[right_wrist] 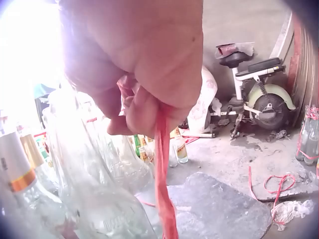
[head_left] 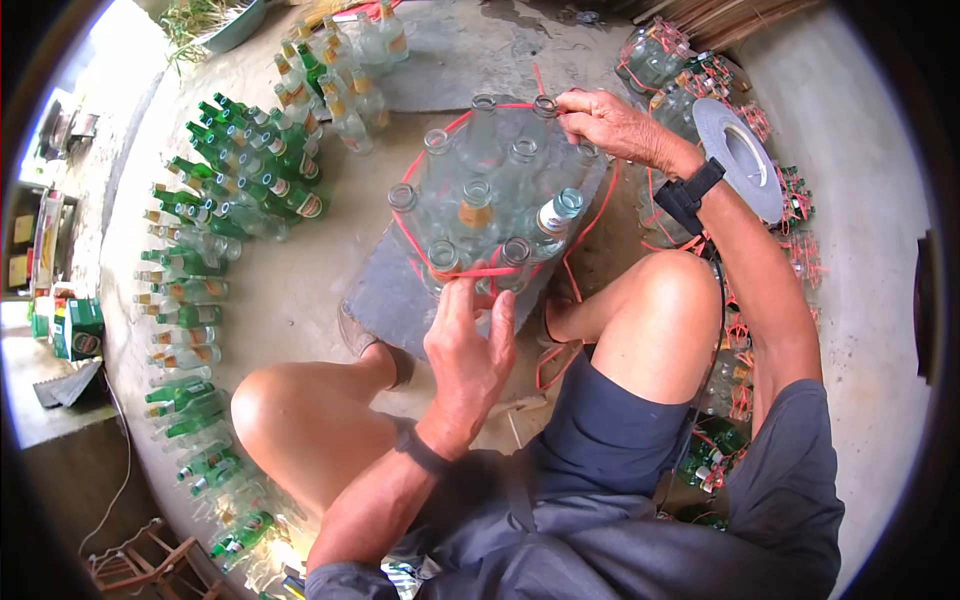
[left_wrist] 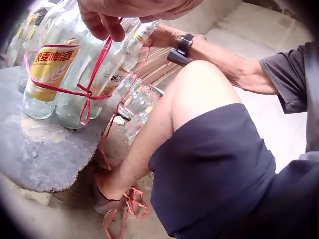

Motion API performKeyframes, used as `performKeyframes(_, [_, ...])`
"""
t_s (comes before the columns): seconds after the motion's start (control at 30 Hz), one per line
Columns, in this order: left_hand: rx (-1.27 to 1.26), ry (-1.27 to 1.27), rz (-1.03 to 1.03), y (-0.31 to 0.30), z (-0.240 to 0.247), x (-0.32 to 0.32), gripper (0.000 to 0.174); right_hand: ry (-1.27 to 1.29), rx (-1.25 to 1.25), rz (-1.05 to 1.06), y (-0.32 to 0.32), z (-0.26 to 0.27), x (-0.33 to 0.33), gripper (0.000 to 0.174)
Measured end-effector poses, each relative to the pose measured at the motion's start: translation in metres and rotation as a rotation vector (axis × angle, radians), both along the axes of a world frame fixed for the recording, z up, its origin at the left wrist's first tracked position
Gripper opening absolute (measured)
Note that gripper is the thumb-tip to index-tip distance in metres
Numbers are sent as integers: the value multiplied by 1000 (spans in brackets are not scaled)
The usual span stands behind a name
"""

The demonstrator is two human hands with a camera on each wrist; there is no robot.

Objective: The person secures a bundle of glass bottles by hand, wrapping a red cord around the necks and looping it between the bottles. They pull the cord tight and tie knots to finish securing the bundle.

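Observation:
Several clear glass bottles point(head_left: 525, 190) stand upright in a bundle on a grey slab point(head_left: 375, 290). Red plastic string point(head_left: 415, 235) runs around their necks. In the left wrist view a lower band of red string point(left_wrist: 60, 90) circles them, tied in a knot beside a yellow-labelled bottle point(left_wrist: 52, 69). At the near side, my left hand point(head_left: 465, 345) holds the string by the front necks, thumb apart. My right hand point(head_left: 622, 128) is at the far right neck. Its curled fingers grip the string point(right_wrist: 163, 184), which hangs down in the right wrist view.
Rows of green bottles point(head_left: 215, 210) and clear bottles line the floor at left. Tied bottle bundles point(head_left: 655, 55) stand along the right wall, near a string roll point(head_left: 735, 155). Loose red string point(left_wrist: 132, 204) lies by a foot. A scooter point(right_wrist: 264, 94) is parked behind.

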State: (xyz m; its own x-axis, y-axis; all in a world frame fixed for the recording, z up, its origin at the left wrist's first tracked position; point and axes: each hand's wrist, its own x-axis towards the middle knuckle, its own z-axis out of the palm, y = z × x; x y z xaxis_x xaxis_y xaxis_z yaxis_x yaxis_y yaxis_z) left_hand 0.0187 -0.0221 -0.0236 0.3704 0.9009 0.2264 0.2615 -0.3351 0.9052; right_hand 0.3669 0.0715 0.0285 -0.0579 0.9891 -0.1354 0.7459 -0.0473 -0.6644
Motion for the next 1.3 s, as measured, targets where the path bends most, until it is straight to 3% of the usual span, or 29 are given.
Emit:
performKeyframes(0.3, [153,-13,51,7,-5,-1,32,149,126,-140,-16,-10,-16,36])
performKeyframes(0.6, [186,93,-2,7,-11,13,54,222,271,-243,-14,-30,-19,36])
performKeyframes(0.77, [126,143,22,9,-9,21,51,258,172,-238,-20,-27,-17,35])
performKeyframes(0.83, [131,150,35,9,-10,22,49,464,54,-361,-28,-24,-25,33])
performKeyframes(1.13, [176,128,67,10,-17,26,47,768,121,-451,-35,-30,-38,26])
performKeyframes(1.3, [185,135,62,10,-16,26,47,609,239,-475,-29,-40,-34,24])
